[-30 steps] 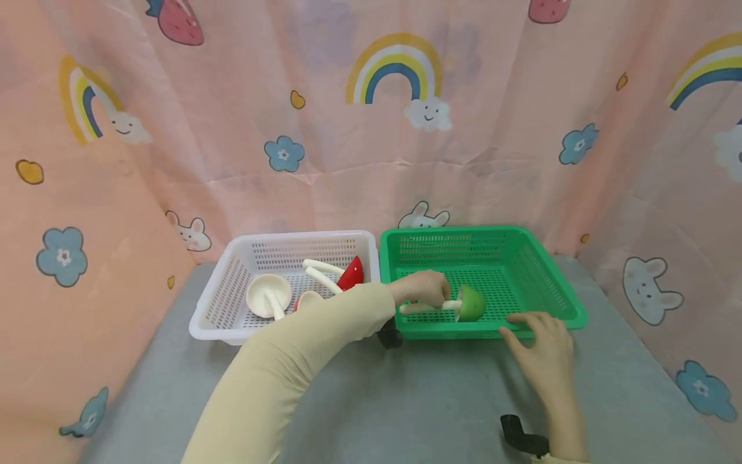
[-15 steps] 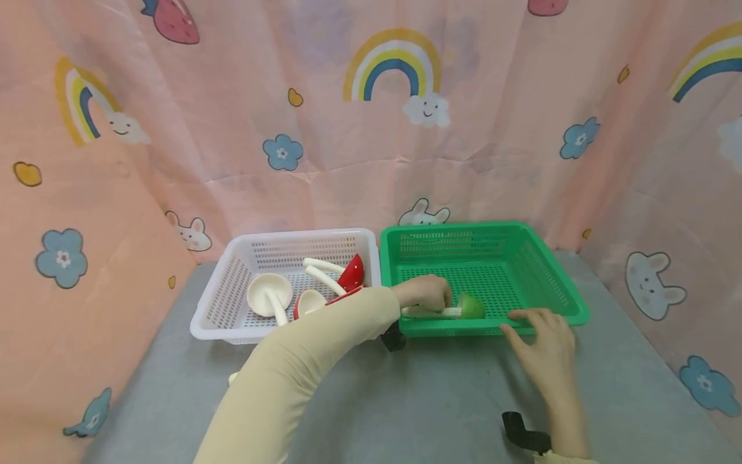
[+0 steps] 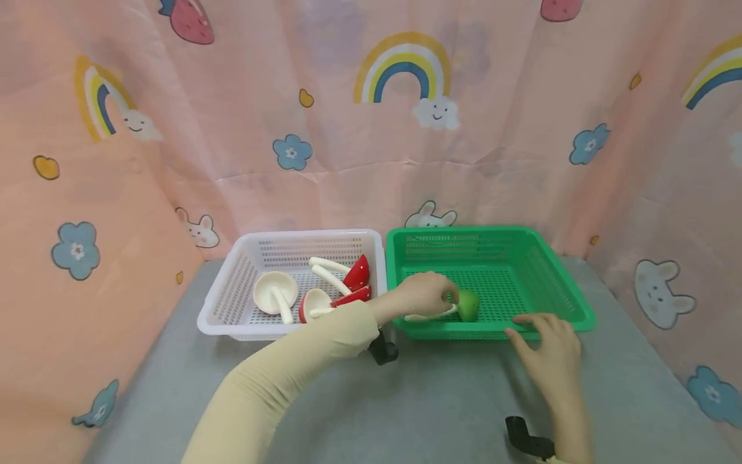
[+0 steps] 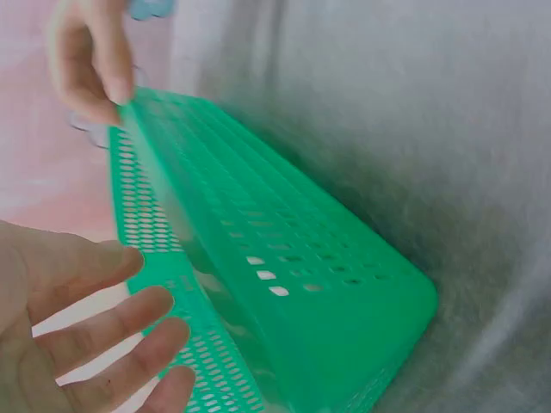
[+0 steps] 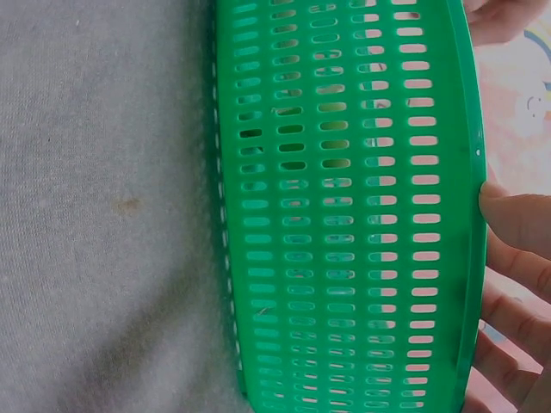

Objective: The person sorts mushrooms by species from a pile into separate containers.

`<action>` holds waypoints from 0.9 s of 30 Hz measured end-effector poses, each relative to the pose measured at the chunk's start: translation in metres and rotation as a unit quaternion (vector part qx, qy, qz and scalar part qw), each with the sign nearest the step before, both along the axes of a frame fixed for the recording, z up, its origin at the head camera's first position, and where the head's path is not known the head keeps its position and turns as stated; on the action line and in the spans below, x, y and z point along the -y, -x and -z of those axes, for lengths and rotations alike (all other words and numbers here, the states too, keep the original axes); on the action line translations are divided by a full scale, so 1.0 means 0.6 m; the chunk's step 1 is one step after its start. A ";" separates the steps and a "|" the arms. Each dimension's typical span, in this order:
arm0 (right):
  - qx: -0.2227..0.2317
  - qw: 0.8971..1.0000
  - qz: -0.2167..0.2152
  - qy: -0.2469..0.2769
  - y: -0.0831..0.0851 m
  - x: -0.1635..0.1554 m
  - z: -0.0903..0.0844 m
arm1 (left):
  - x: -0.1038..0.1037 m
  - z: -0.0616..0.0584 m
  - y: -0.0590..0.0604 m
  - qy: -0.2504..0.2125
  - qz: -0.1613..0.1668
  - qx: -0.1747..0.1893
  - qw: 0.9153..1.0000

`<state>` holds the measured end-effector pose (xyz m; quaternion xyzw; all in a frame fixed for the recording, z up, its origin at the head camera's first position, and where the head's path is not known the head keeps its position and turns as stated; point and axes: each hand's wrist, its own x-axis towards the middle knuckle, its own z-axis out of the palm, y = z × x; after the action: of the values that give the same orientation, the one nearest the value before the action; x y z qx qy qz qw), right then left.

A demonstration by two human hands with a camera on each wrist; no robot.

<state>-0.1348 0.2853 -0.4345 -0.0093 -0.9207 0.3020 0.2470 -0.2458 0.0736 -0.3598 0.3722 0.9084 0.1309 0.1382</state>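
In the head view, a toy mushroom with a green cap (image 3: 467, 305) and white stem lies in the front part of the green basket (image 3: 547, 283). Just above its stem hovers my left hand (image 3: 426, 293); the left wrist view shows that hand's fingers (image 4: 112, 331) loosely spread with nothing between them. My right hand (image 3: 551, 351) holds the basket's front rim near the right corner. The right wrist view has its thumb (image 5: 516, 215) against the outside of the rim and the other fingers beyond it. Part of the green mushroom is covered by the left hand.
A white basket (image 3: 223, 303) stands directly left of the green one. Several mushrooms lie in it, among them a cream-sided one (image 3: 265, 289) and a red dotted one (image 3: 357, 273). The grey table (image 3: 429, 406) meets a pink patterned curtain (image 3: 324, 193) behind.
My left hand has let go of the green mushroom's stem and lifted slightly. The mushroom has come to lie in the basket. The right hand stays at the rim.
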 end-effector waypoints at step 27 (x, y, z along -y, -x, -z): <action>0.013 1.000 -0.001 -0.006 0.000 0.000 0.003 | 0.153 0.043 -0.150 -0.143 -0.087 -0.235 0.957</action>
<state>-0.1348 0.2850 -0.4360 -0.0109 -0.9257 0.2963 0.2349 -0.1559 -0.0183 -0.3855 0.3279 0.9159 0.1797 -0.1459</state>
